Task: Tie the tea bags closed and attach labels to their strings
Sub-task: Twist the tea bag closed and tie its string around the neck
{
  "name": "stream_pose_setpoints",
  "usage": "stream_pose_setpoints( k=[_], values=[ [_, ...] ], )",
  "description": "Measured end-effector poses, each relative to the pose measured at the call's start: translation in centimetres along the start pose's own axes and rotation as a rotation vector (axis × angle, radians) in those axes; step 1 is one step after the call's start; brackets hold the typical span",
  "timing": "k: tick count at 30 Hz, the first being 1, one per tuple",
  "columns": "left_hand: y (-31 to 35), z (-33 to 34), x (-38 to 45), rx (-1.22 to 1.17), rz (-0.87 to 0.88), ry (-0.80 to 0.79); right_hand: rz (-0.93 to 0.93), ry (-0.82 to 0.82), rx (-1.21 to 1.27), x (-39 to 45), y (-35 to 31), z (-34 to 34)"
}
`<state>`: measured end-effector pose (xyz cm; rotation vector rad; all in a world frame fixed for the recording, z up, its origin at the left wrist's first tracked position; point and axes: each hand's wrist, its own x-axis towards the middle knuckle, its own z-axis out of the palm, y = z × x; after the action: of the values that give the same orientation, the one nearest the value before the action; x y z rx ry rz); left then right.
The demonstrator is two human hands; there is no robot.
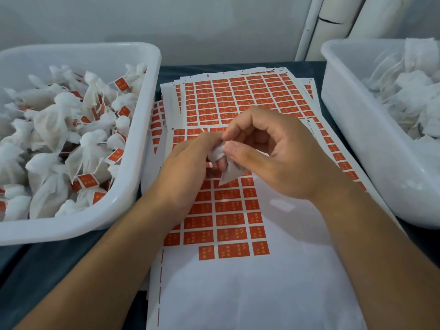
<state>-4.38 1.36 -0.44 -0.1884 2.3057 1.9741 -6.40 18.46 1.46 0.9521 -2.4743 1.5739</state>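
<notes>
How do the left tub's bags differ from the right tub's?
Bags in the left tub are cinched at the neck and many carry red labels; bags in the right tub show no labels and lie looser and flatter. The left tub looks fuller. Both are white tubs holding white mesh bags.

1. Left hand (188, 160): bare, no glove, ring or watch.
2. Right hand (273, 153): bare too, with short, trimmed nails.
3. Both forearms: uncovered up to the frame's edge, no sleeve in view.

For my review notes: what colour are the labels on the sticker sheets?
Orange-red labels with small yellowish print, on white backing; the head view, the only one, shows them.
</notes>
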Motion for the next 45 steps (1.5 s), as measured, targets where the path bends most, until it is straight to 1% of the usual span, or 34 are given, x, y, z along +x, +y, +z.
stream_pose_setpoints(
  k=[3, 5, 8, 9, 16, 20, 22, 25, 30, 33, 36, 38, 42, 45],
  values=[
    [-0.1, -0.5, 0.2, -0.028, -0.009, -0.016, 0.002, -0.001, -0.018, 0.0, 0.0, 0.2],
    [-0.1, -0.5, 0.3, -0.059, -0.014, 0.016, 0.005, -0.001, -0.052, 0.0, -0.1, 0.5],
    [-0.2, -0.2, 0.4, -0.201, -0.034, 0.070, 0.012, -0.010, -0.084, 0.0, -0.2, 0.7],
    [-0.2, -0.3, 0.5, -0.210, -0.046, 0.082, 0.011, -0.012, -0.092, -0.1, -0.2, 0.8],
    [-0.2, -0.6, 0.5, -0.158, -0.128, 0.157, 0.005, -0.040, -0.190, -0.1, 0.0, 0.9],
    [-0.4, -0.6, 0.6, -0.118, -0.184, 0.240, 0.024, -0.076, -0.269, -0.1, 0.3, 1.0],
    [-0.3, -0.5, 0.4, -0.106, -0.185, 0.253, 0.030, -0.057, -0.324, -0.1, 0.4, 1.2],
    [-0.3, -0.5, 0.3, -0.061, -0.149, 0.235, 0.008, 0.014, -0.407, -0.1, 0.6, 1.6],
    [-0.3, -0.5, 0.1, -0.016, -0.131, 0.243, 0.002, 0.105, -0.423, -0.1, 0.4, 2.1],
    [-0.2, -0.5, 0.0, 0.050, -0.087, 0.176, 0.010, 0.135, -0.411, -0.1, 0.5, 2.0],
    [-0.2, -0.7, 0.0, 0.101, -0.024, 0.121, 0.039, 0.157, -0.325, 0.0, 0.6, 1.8],
    [-0.3, -1.0, 0.0, 0.070, 0.023, 0.064, 0.064, 0.174, -0.243, 0.1, 0.5, 1.6],
    [0.0, -1.3, 0.1, -0.068, 0.111, -0.081, 0.086, 0.187, -0.093, 0.3, 0.3, 0.8],
    [0.0, -1.1, 0.0, -0.061, 0.159, -0.149, 0.108, 0.186, -0.043, 0.3, 0.2, 0.4]
  ],
)
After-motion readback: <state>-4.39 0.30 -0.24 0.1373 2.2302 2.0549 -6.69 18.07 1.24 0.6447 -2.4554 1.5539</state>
